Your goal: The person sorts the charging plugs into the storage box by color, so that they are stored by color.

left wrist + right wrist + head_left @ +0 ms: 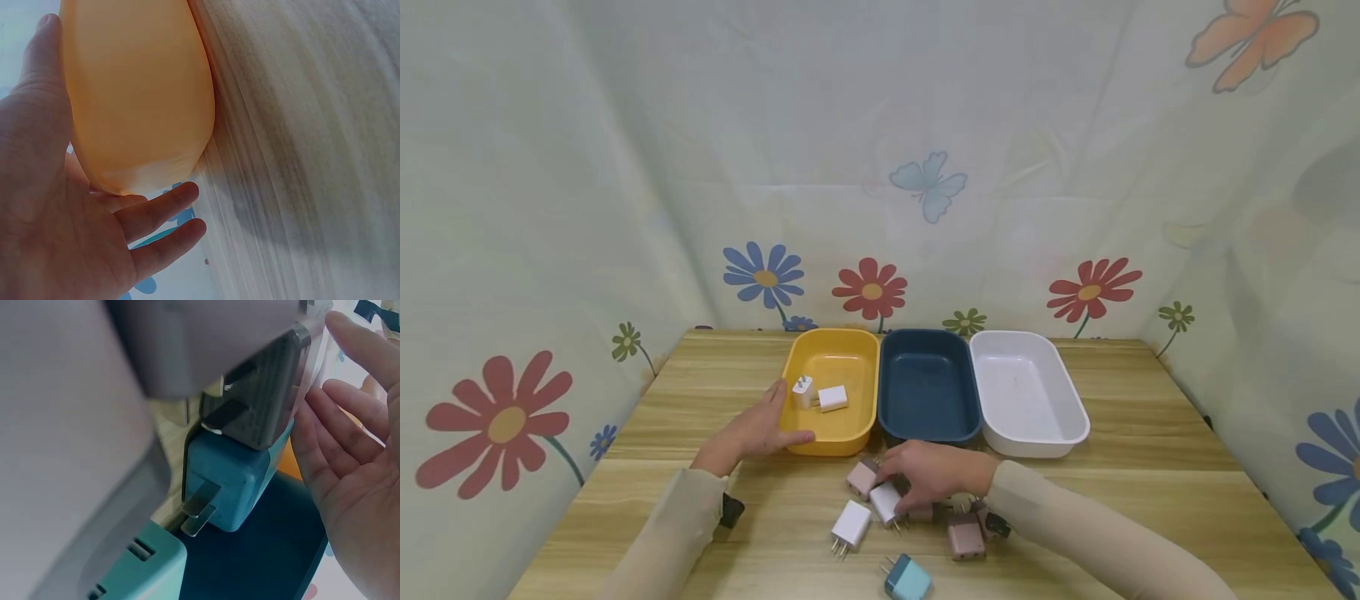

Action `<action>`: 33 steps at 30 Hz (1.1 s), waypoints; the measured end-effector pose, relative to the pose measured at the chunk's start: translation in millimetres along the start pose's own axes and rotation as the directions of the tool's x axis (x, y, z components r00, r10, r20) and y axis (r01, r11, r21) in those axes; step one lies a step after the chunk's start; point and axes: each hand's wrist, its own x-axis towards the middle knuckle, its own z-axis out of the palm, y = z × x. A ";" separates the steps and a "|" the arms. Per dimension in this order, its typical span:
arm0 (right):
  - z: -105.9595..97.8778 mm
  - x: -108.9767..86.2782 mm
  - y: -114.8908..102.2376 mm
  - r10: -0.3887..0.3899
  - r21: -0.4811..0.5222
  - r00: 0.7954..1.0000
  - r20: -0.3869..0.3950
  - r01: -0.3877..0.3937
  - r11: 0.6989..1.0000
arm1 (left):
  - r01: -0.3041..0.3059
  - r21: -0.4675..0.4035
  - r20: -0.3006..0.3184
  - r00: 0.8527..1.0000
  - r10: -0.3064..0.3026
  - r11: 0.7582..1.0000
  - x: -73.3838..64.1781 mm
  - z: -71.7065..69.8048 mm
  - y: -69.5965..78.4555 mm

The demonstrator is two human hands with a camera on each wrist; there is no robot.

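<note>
A pale cloth backdrop (820, 100) printed with daisies and butterflies hangs behind a wood-grain table (1120, 508); the yellow tray (859, 435), navy tray (930, 427) and white tray (1045, 446) stand side by side near its back edge, with wood surface running on from the row to the left and right edges; the left hand (767, 427) rests at the yellow tray's near left corner, fingers spread, thumb over the near rim; the right hand (934, 468), in front of the navy tray, pinches a white wall charger (884, 499) between thumb and fingers, its long axis slanting toward the near side and slightly right, prongs leading that way; whether it touches the table I cannot tell; just left of it a loose white charger (852, 523) points its prongs toward the near left, a pink charger (862, 478) sits beside its far end, and a teal charger (908, 579) lies nearer the person, prongs toward the far left; the trays are smooth, round-cornered plastic, the chargers boxy with flat metal prongs; two white plugs (832, 398) sit in the yellow tray, one upright, prongs up, the other lying flat
</note>
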 end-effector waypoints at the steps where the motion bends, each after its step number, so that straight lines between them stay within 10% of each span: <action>1: -0.2 0.1 -0.4 0.000 -0.002 1.000 0.003 0.000 1.000 | -0.004 0.000 -0.001 1.000 0.004 1.000 0.3 -0.1 -0.4; 33: 0.2 6.6 -2.8 0.001 -0.056 0.999 0.046 0.001 0.998 | -0.010 0.003 0.007 1.000 0.010 1.000 5.8 -2.8 -3.9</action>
